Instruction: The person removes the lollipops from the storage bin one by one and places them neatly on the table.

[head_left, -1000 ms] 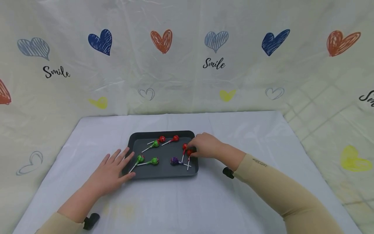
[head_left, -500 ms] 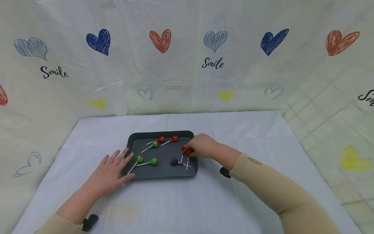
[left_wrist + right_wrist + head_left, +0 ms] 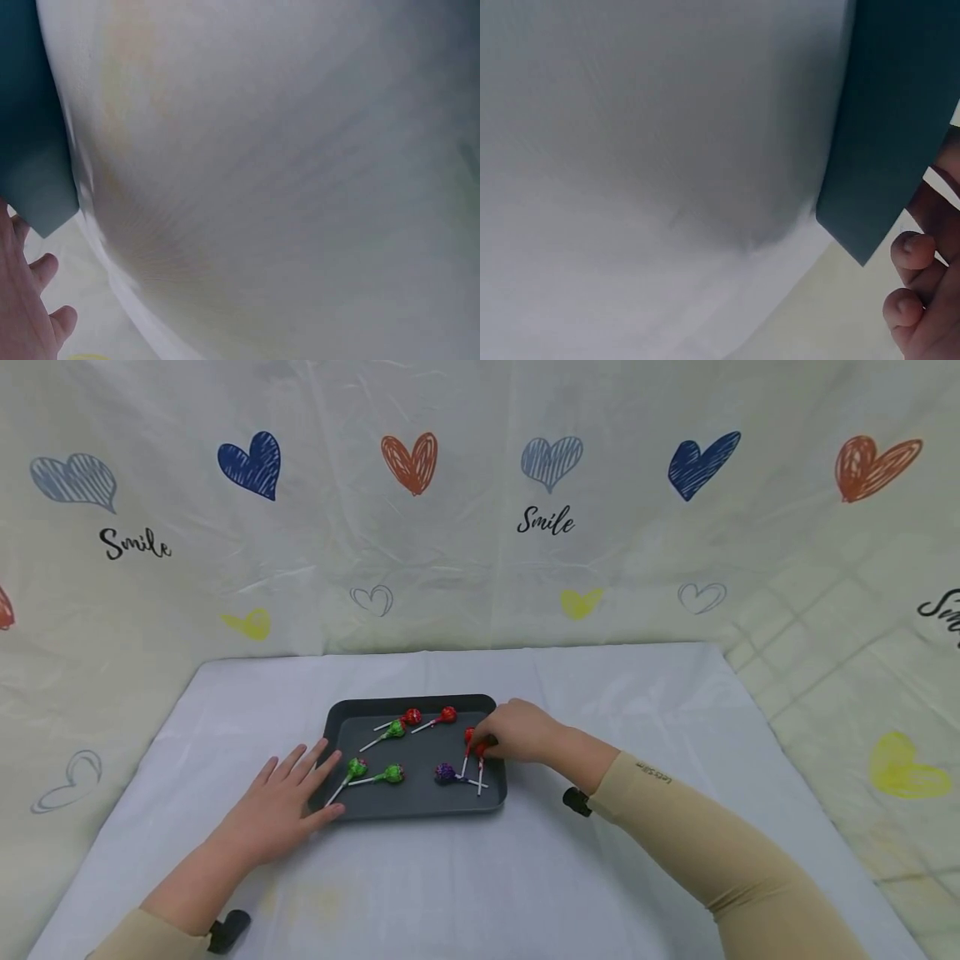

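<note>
A dark grey tray (image 3: 431, 750) lies on the table with several lollipops in it. My left hand (image 3: 277, 806) rests at its left edge, fingers straight and spread, beside a green lollipop (image 3: 357, 767). At the right side, the curled fingers of my right hand (image 3: 521, 732) pinch a red lollipop (image 3: 481, 750); the fingertips partly cover it. Close by lie another red lollipop (image 3: 468, 736) and a purple lollipop (image 3: 445, 773), whose stick crosses the held one's. In the right wrist view, the tray's side (image 3: 889, 127) hides what the right hand (image 3: 937, 300) grips.
Two more green lollipops (image 3: 393, 773) (image 3: 394, 728) lie left of the tray's middle. Two red lollipops (image 3: 447, 715) (image 3: 412, 717) lie near its far rim. White cloth (image 3: 480, 877) covers the table, and a curtain with printed hearts (image 3: 450, 552) hangs behind.
The head view shifts slightly. Both hands stay at the tray in nearly the same places, and the lollipops keep their layout.
</note>
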### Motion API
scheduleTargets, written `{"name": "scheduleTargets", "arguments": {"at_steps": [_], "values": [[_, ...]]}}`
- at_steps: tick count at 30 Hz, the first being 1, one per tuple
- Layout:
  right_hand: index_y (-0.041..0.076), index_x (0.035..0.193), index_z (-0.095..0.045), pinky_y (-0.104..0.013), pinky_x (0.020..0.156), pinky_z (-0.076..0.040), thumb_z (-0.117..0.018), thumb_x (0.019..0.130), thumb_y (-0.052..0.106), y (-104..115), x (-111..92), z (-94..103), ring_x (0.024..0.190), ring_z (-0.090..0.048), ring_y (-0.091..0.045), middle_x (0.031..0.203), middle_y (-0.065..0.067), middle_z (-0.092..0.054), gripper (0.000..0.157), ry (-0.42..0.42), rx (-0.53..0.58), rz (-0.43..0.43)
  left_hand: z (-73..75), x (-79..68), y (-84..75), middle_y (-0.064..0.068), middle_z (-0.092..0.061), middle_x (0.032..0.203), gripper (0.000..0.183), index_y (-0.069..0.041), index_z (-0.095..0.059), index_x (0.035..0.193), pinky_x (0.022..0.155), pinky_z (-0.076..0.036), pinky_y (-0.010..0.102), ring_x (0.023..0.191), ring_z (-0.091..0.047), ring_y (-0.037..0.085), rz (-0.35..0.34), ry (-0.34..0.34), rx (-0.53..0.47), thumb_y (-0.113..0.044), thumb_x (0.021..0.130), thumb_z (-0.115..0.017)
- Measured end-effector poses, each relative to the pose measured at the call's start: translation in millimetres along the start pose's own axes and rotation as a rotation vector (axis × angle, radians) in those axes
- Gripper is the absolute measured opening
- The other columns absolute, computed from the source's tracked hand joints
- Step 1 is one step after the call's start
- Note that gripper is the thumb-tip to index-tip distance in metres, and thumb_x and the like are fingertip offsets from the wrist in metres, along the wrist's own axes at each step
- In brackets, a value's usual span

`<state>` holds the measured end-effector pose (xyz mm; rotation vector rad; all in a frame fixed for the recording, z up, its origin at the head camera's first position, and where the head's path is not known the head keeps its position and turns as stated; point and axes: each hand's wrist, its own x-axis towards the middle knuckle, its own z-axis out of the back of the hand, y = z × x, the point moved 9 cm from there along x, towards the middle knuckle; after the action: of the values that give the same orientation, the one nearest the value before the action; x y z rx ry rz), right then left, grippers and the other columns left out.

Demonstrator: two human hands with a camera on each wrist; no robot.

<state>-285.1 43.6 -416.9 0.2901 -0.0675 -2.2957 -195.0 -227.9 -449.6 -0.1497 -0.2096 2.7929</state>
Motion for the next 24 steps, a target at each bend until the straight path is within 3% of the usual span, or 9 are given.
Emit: {"name": "scheduleTargets", "arguments": {"at_steps": [11,19,24], "values": [[0.029,0.113,-0.077,-0.027,0.072,-0.049,-0.075,0.089,0.024,-6,-9,21.4,0.076,-0.058,-0.008,0.099,0.015,-0.072,0.024,-0.062,0.045,-0.003,-3.3,0.7,2.6,0.010,-0.015,0.165,0.087,-0.016,-0.026,0.159,0.116,-0.009,0.064,0.148,-0.014,0.041,0.006,0.006,0.009,-0.071,0.093,-0.045],[0.025,0.116,-0.076,-0.034,0.085,-0.052,-0.074,0.090,0.021,-22,-24,32.1,0.099,-0.066,-0.018,0.105,0.011,-0.072,0.026,-0.065,0.091,-0.042,-4.6,0.9,3.2,0.009,-0.014,0.165,0.087,-0.017,-0.026,0.159,0.116,-0.009,0.063,0.149,-0.014,0.040,0.011,0.012,0.024,-0.071,0.093,-0.045],[0.023,0.117,-0.076,-0.036,0.086,-0.053,-0.075,0.090,0.022,-38,-37,39.1,0.100,-0.067,-0.018,0.104,0.012,-0.072,0.027,-0.076,0.099,-0.072,-0.4,-0.3,0.2,0.010,-0.016,0.165,0.086,-0.016,-0.026,0.158,0.115,-0.011,0.064,0.148,-0.016,0.041,0.000,-0.006,0.018,-0.070,0.094,-0.045]]}}
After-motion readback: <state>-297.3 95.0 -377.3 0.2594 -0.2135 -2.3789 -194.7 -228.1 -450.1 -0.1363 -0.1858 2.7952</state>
